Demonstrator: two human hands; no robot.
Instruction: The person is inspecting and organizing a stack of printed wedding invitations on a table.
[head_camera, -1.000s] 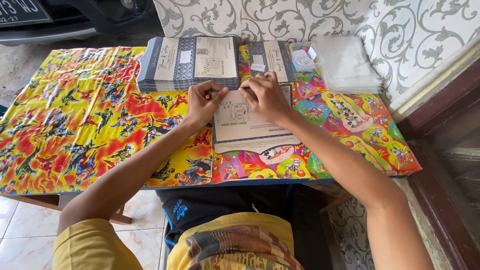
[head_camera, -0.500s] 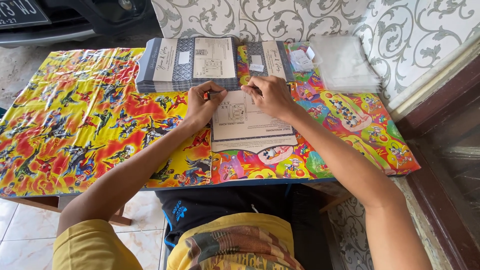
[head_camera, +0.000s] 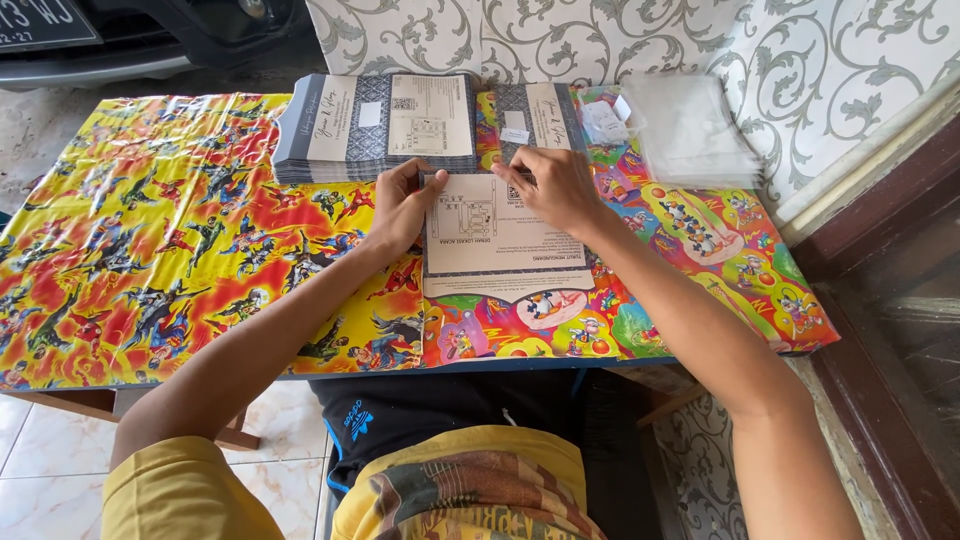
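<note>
In the head view, the right hand is covering the top edge of the cream printed card, fingers curled and pressing it; the left hand is pinching its left edge. The card is lying mid-counter, just below the card stack at 12 o'clock. Open room is lying at 9 o'clock. The card is sitting slightly lower than before.

Cream printed card flat on table, far edge pinned under both hands.
</note>
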